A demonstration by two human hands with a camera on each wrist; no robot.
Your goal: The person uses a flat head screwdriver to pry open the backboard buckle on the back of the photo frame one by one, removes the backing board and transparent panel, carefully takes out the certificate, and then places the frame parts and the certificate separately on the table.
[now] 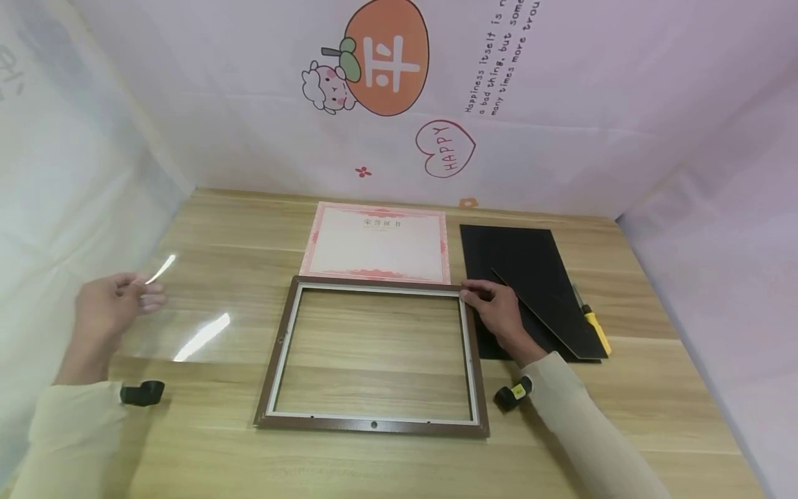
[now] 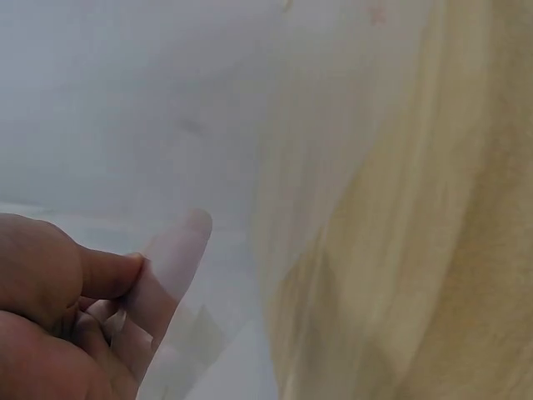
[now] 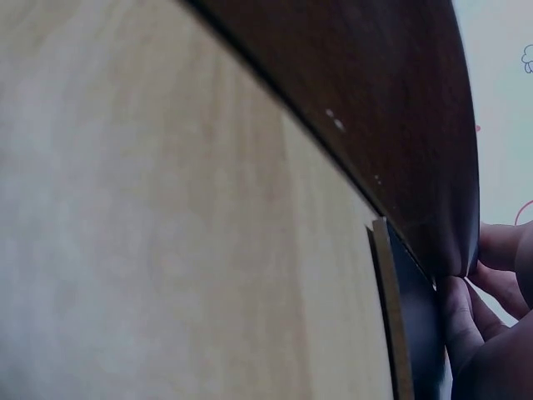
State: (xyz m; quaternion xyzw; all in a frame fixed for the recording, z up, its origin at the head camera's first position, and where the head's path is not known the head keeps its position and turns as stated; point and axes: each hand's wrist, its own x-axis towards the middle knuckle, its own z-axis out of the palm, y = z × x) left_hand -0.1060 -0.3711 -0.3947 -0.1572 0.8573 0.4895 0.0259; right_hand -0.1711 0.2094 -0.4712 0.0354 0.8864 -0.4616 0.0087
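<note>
My left hand [image 1: 111, 305] pinches the edge of a clear plastic sheet [image 1: 202, 337] between thumb and fingers at the left of the table. Light glints off the sheet, and wood grain shows through it. In the left wrist view the see-through sheet [image 2: 308, 108] spreads out beyond the fingers. A brown picture frame [image 1: 337, 423] with a pale inner lip lies in the middle, bare wood visible through its opening. My right hand [image 1: 499, 312] pinches its top right corner. The right wrist view has the frame's dark outer side [image 3: 400, 125] close up, thumb and fingers at its corner.
Behind the frame lies a pink-bordered certificate [image 1: 380, 249]. Black backing boards [image 1: 511, 249] overlap at the right, partly under my right hand and forearm. A yellow-handled screwdriver [image 1: 597, 329] lies by their right edge. White printed curtains [image 1: 249, 138] enclose the wooden table.
</note>
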